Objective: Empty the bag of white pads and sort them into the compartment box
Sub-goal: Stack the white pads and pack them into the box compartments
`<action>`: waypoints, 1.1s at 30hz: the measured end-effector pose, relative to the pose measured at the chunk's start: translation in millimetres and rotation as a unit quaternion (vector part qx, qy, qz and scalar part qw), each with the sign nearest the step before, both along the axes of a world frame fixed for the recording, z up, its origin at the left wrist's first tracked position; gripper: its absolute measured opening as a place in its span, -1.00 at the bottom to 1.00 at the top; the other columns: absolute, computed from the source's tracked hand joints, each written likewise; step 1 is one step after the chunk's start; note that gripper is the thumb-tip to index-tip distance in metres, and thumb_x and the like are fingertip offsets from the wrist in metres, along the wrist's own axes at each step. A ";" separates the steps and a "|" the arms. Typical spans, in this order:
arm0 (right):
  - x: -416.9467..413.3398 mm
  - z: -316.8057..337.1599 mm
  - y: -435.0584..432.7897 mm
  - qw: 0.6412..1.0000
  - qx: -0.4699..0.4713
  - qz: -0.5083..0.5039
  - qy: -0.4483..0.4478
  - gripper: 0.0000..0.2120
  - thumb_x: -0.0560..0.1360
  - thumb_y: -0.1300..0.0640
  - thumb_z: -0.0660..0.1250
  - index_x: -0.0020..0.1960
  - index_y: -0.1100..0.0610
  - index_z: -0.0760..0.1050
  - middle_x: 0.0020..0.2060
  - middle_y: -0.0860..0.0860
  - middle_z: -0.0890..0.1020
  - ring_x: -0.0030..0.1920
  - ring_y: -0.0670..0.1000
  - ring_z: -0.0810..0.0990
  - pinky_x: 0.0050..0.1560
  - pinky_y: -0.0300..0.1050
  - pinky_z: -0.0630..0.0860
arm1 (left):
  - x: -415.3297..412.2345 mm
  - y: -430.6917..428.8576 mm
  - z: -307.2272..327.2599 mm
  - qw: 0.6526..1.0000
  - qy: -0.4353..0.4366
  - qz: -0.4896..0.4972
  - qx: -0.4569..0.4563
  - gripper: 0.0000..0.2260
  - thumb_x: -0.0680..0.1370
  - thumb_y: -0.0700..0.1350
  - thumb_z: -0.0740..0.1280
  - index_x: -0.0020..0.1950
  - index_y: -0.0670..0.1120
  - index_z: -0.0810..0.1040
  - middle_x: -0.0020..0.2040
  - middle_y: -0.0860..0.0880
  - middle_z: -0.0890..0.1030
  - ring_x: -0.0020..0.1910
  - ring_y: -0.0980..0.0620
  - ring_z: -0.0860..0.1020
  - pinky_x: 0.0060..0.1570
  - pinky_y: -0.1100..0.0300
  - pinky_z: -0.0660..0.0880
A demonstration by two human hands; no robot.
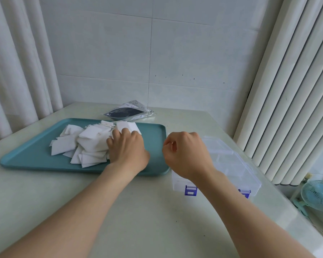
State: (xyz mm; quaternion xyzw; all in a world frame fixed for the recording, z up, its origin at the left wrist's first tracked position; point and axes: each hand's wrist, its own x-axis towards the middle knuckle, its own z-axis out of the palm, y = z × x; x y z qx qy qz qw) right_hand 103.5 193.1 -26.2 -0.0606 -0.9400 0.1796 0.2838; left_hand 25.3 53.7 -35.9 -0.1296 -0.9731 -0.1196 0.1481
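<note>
A heap of white square pads [90, 144] lies loose in the middle of a teal rectangular plastic tray [32, 151], left of the frame's centre on the pale green desk [138, 211]. Some pads overlap and a few slide toward the tray's left side.

The left hand [128, 148] rests knuckles-up on the right edge of the heap, with its fingers bent down onto the pads. The fingertips are hidden, so I cannot tell whether its grip has closed on a pad or only presses on the pile.

The right hand [185, 153] hangs just right of the tray, above the left end of a clear plastic compartment box [231, 161]. Its grip is curled into a loose fist, thumb against forefinger, with nothing seen in it.

The box sits on the desk at centre right, close beside the tray's right rim, and has two blue latches [190, 190] on the side toward the bottom of the frame. No pads show inside it.

Above the tray in the frame, a crumpled clear plastic bag [129, 112] lies flat on the desk with its dark mouth gaping toward the heap.

A small light-blue fan [319, 194] stands at the lower right, off the desk's edge. White curtains [17, 71] hang at the upper left
</note>
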 end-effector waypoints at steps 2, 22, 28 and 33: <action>0.1 0.0 -0.2 1.000 -0.002 0.001 -0.002 -0.78 0.43 0.13 0.20 -0.15 0.03 0.64 -0.34 -0.06 0.63 -0.24 0.08 0.59 -0.23 -0.01 0.60 | 0.8 -0.1 1.4 1.000 -0.003 -0.003 -0.021 -0.86 0.52 -0.10 0.35 0.00 -0.04 0.40 0.20 -0.13 0.48 0.27 -0.22 0.35 0.15 -0.01 0.34; 3.1 1.3 -9.5 0.997 0.067 0.006 -0.035 -0.79 0.50 0.08 0.23 -0.04 0.01 0.65 -0.23 -0.07 0.67 -0.13 0.07 0.59 0.02 0.00 0.54 | -8.3 -9.2 7.0 0.998 0.011 -0.057 0.011 -0.96 0.58 -0.24 0.35 0.00 -0.13 0.52 0.21 -0.22 0.42 0.19 -0.22 0.46 0.10 0.03 0.45; 4.4 -8.1 -29.2 0.985 0.151 0.066 -0.042 -0.73 0.63 -0.15 0.21 0.21 -0.12 0.59 -0.18 -0.14 0.62 0.06 0.03 0.52 0.18 0.01 0.35 | -17.3 -5.4 4.8 0.985 0.080 -0.056 0.144 -0.89 0.61 -0.18 0.19 0.09 -0.14 0.47 0.16 -0.19 0.55 0.18 -0.24 0.47 0.07 -0.04 0.40; -4.1 -15.6 -38.1 0.958 0.268 0.076 -0.060 -0.66 0.68 -0.21 0.16 0.10 -0.07 0.64 -0.25 -0.05 0.61 0.01 0.09 0.50 -0.04 0.01 0.23 | -22.5 -6.9 5.7 0.939 0.053 -0.083 0.329 -0.88 0.63 -0.23 0.14 0.13 -0.16 0.42 0.03 -0.22 0.62 0.06 -0.30 0.51 0.04 -0.13 0.47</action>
